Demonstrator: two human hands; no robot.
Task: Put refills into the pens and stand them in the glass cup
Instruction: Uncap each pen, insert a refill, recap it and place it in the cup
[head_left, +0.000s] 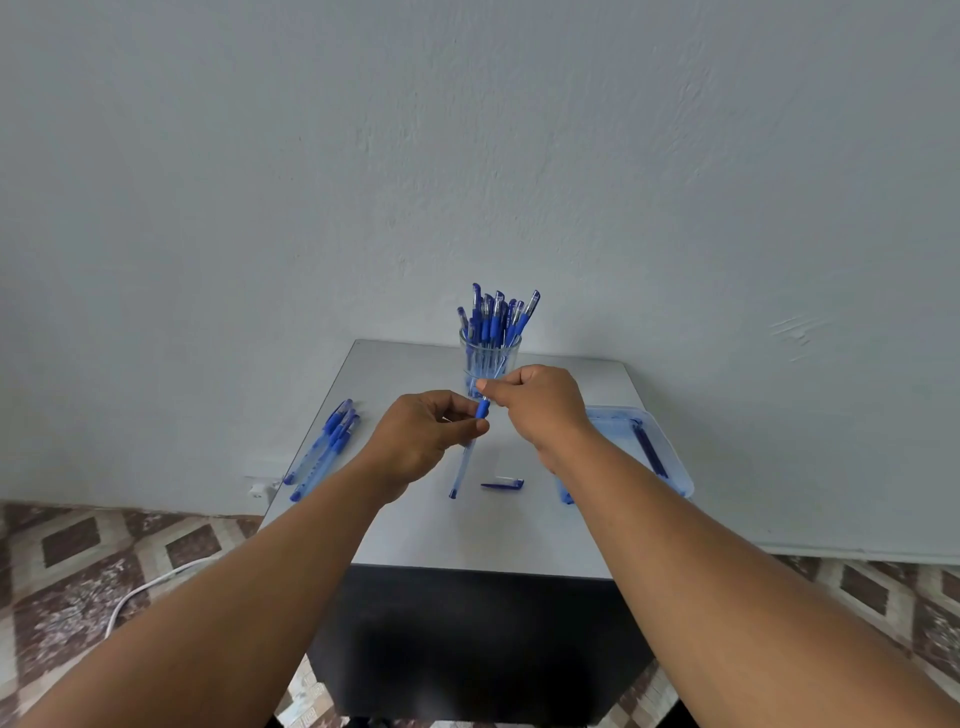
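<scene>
Over the middle of the small grey table (415, 535) I hold a blue pen (467, 457) that slants down toward me. My left hand (423, 441) pinches its barrel just below the blue grip. My right hand (535, 402) pinches the pen's top end near the tip. A loose blue cap (503, 485) lies on the table beside the pen's lower end. Behind my hands stands the glass cup (489, 358), holding several blue pens upright.
Several pens (327, 447) lie in a bunch at the table's left edge. A clear plastic tray (670, 462) with a dark blue refill (649, 449) sits at the right edge. The wall rises just behind the table. A white cable (150, 584) runs over the patterned floor at left.
</scene>
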